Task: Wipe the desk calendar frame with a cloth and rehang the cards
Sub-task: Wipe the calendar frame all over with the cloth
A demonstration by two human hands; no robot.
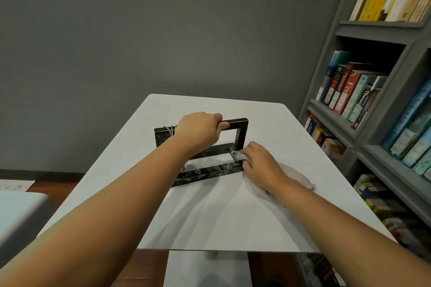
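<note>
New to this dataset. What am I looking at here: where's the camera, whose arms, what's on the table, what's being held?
There is no robot here. This is a single picture from a wide-angle camera worn on a person's head, looking forward and down, so the two bare arms coming in from the bottom are the wearer's own.

On the white table stands a dark desk calendar frame, an upright rectangle on a flat base. Metal rings sit on its top bar; no cards are visible.

The left hand grips the top bar and steadies the frame. The right hand presses a pale cloth against the base's right end, so the wiping step is under way.

A bookshelf fills the right side.
</note>
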